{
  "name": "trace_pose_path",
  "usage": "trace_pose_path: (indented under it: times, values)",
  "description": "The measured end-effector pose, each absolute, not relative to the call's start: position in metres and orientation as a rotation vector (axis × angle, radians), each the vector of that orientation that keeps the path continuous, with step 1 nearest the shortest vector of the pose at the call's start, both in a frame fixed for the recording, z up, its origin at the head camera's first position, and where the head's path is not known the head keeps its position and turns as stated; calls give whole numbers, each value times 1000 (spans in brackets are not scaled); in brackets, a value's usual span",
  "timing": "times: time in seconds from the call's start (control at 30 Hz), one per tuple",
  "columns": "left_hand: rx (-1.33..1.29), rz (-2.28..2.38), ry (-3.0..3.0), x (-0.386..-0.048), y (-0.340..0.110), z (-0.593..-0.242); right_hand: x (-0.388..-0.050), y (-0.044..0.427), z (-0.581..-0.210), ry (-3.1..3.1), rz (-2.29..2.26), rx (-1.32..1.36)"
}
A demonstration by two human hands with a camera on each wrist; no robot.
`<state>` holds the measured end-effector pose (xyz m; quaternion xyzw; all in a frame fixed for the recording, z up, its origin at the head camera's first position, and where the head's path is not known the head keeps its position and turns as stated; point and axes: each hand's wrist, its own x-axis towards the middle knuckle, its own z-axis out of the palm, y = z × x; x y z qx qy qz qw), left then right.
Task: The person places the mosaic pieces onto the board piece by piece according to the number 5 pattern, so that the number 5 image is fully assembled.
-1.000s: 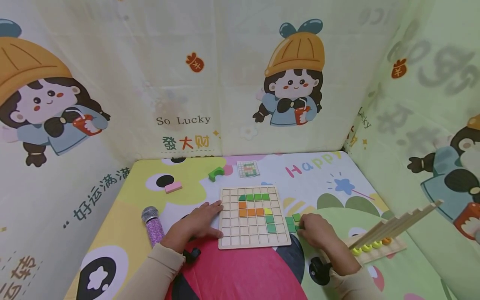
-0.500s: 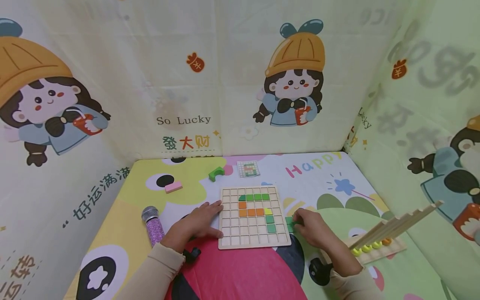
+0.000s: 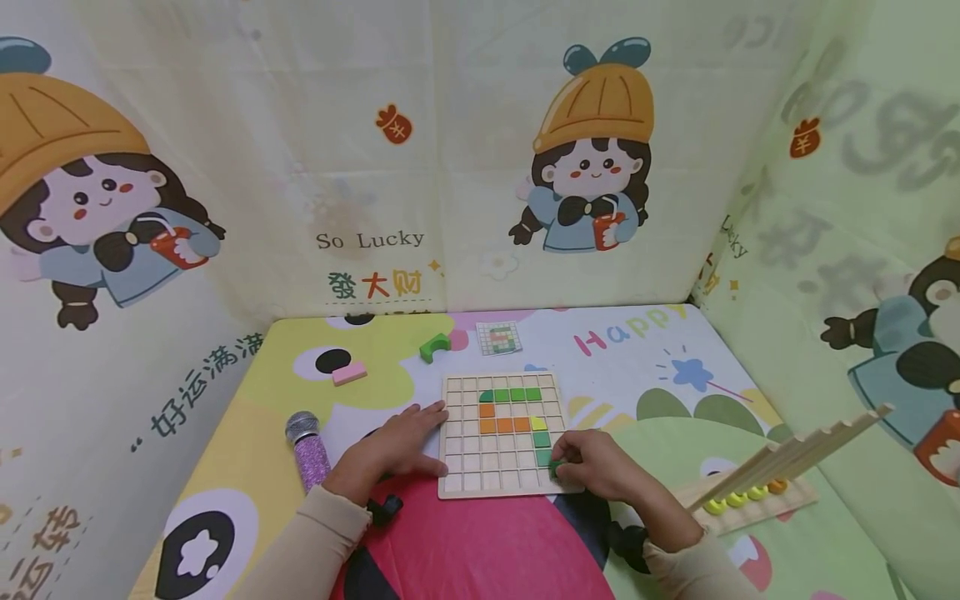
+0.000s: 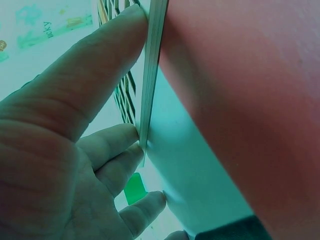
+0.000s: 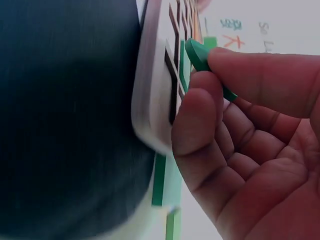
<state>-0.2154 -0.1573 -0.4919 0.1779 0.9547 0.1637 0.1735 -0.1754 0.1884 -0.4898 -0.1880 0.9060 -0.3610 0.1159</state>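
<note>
Pinching a green piece (image 5: 196,53) in the right hand (image 3: 600,468), over the right margin of the grid board (image 3: 472,482), just beside its lowest green square (image 3: 542,457); touching the board's left edge with outspread left hand (image 3: 397,443).

Patterned table (image 3: 480,546) — gridded board (image 3: 470,458), microphone (image 3: 311,460), pink block (image 3: 349,374), green arch (image 3: 432,346), card (image 3: 498,338), wooden rack (image 3: 795,458)

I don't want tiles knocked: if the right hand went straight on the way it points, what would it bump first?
Probably the green square tile on the wooden grid board, just past the dark green piece the right hand pinches. The hand's height is unclear, so it might pass above.
</note>
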Motion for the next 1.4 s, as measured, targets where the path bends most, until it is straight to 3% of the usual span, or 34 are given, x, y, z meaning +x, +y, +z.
trace_pose_path:
  times: [0.47, 1.4]
  values:
    - [523, 491, 2713, -213, -158, -487, -176, 171, -490, 2709, -933, -707]
    - [528, 483, 2720, -213, -158, -490, -160, 146, -493, 2920, -646, -642]
